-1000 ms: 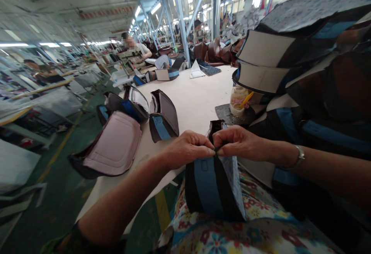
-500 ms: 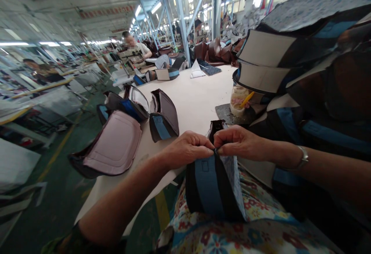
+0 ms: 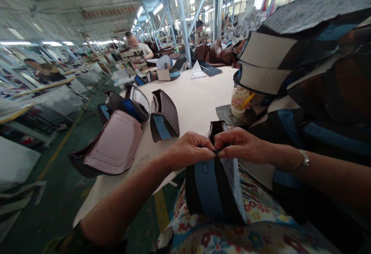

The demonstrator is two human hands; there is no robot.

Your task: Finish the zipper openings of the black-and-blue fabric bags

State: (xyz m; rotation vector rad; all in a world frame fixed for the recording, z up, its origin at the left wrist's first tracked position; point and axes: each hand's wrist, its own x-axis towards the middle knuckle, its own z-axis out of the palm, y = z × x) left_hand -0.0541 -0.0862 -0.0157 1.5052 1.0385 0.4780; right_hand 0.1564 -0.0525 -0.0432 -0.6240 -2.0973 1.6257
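A dark bag piece (image 3: 206, 192) with a blue centre strip and a pale patterned lining stands upright on my lap, over floral cloth (image 3: 261, 207). My left hand (image 3: 191, 150) pinches its top edge between thumb and fingers. Right beside it, my right hand (image 3: 242, 145) pinches the same edge, the two thumb tips nearly meeting. The bit of edge between the fingertips is mostly hidden. Behind the hands, the bag piece's far dark end rises.
Similar bag pieces, one with a blue strip (image 3: 164, 118) and one pinkish (image 3: 116, 142), lie left on the pale table (image 3: 197, 103). A jar (image 3: 240, 101) with a yellow-handled tool stands on a dark slab (image 3: 224, 115). Stacked bag pieces (image 3: 269, 49) crowd the right. A co-worker (image 3: 139, 49) sits farther back.
Both hands keep their pinch on the bag piece's top edge, with the fingers shifting only slightly. The whole view has moved a little.
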